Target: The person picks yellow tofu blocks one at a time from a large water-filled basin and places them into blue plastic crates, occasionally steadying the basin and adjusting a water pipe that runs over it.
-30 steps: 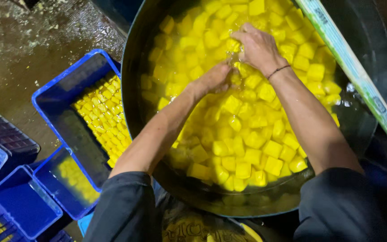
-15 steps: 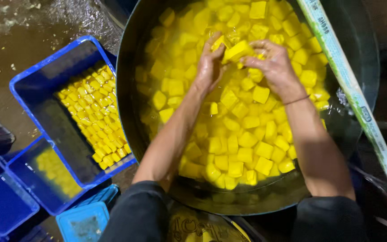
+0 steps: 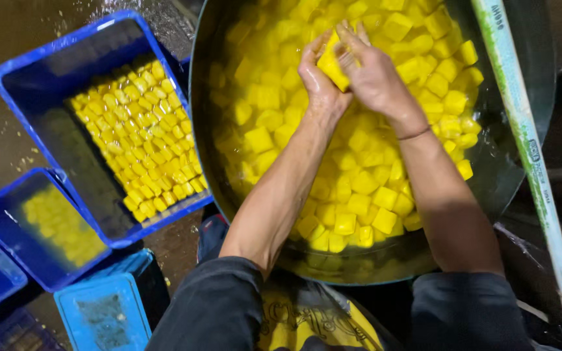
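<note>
Yellow cube (image 3: 333,64), wet and glossy, sits pressed between both hands above the big dark metal pan (image 3: 521,162), over the far middle of the pan's contents. Left hand (image 3: 320,81) cups it from the left with the palm turned inward and the fingers curled up around its side; right hand (image 3: 372,71) closes over it from the right, fingers bent across its top. Both hands are closed on this one cube, and a thin band circles the right wrist.

Below them the pan is filled with many more yellow cubes (image 3: 359,195) lying in yellowish liquid. A long pale pole (image 3: 528,162) with green edging runs slantwise past the pan's right rim.

Left of the pan, on the wet brown floor (image 3: 21,39), stands a blue plastic crate (image 3: 40,65) with neat rows of smaller yellow pieces (image 3: 141,136) packed along its right half. A second blue crate (image 3: 8,240) nearer the lower left holds a few blurred yellow pieces, and a lighter blue container (image 3: 102,312) stands just beside it.
</note>
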